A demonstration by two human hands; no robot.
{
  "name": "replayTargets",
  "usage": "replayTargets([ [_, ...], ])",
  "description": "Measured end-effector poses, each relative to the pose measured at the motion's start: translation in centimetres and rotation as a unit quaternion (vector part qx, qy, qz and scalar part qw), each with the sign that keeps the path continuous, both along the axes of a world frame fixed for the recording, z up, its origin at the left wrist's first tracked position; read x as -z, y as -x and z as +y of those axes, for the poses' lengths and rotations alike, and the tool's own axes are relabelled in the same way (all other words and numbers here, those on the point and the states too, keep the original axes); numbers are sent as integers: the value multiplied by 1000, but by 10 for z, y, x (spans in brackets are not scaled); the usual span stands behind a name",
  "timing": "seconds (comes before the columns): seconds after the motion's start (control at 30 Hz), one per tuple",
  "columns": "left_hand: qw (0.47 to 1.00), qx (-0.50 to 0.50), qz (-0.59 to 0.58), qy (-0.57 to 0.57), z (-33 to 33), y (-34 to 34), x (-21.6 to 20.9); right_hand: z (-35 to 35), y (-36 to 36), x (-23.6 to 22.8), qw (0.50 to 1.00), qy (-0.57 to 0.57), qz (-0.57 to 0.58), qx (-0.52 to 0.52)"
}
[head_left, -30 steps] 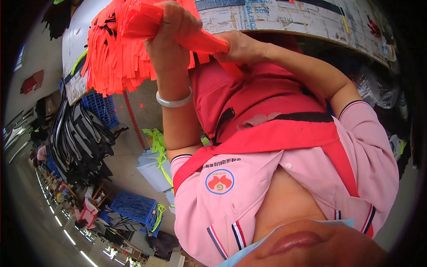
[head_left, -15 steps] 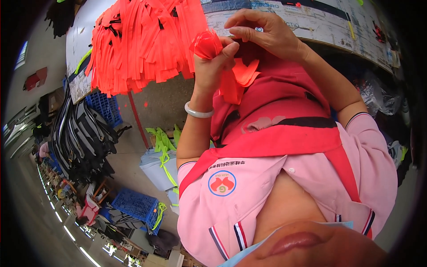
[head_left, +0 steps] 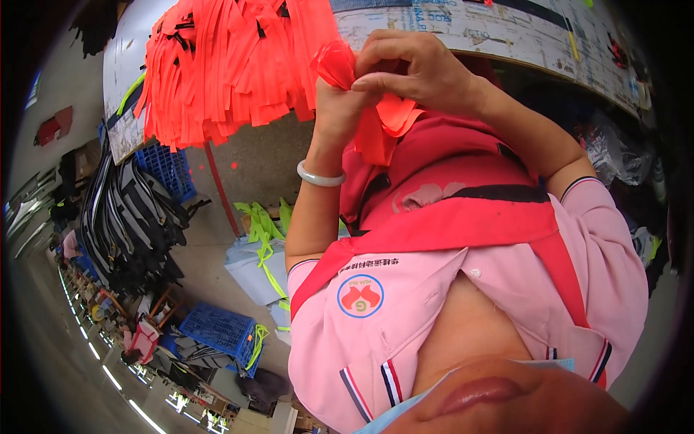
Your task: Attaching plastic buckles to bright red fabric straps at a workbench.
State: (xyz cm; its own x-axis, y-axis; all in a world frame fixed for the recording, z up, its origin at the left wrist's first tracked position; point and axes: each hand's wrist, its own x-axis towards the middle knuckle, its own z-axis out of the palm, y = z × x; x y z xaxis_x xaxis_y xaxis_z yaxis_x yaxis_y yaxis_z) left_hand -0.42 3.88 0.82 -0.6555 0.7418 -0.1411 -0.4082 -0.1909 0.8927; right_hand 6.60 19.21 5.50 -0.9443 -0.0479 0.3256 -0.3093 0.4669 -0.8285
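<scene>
Gripping the bundle of orange-red strips [head_left: 377, 136], the left hand [head_left: 338, 112] is closed in a fist around it, with a rounded, gathered head showing above the thumb side. The bundle's long axis slants from that head, up and to the left, down to loose tails on the right, which hang before the red apron [head_left: 448, 163]. It is held off the worktop [head_left: 520, 36], on the wearer's side of the near edge. The right hand [head_left: 426, 72] comes in from the right, fingers curled and thumb pointing left, just beside the head; whether it pinches a strip or merely touches is hard to tell, as its own fingers cover the spot. Left of the fist, a pile of matching strips [head_left: 231, 72] drapes over the worktop's near edge, toward its left corner, nearer the left hand than the right.
</scene>
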Motion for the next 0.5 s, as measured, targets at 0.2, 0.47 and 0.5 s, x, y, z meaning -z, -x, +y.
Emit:
replayTargets([
  [0.2,1000,12,23,9,-1,2,2,0,-2,-4,997,67,-16,40],
  [0.47,999,-11,28,30,2,-2,-10,11,1,-5,998,50,-13,45],
  [0.5,999,-11,28,29,3,-2,-7,9,-1,0,999,-3,9,49],
])
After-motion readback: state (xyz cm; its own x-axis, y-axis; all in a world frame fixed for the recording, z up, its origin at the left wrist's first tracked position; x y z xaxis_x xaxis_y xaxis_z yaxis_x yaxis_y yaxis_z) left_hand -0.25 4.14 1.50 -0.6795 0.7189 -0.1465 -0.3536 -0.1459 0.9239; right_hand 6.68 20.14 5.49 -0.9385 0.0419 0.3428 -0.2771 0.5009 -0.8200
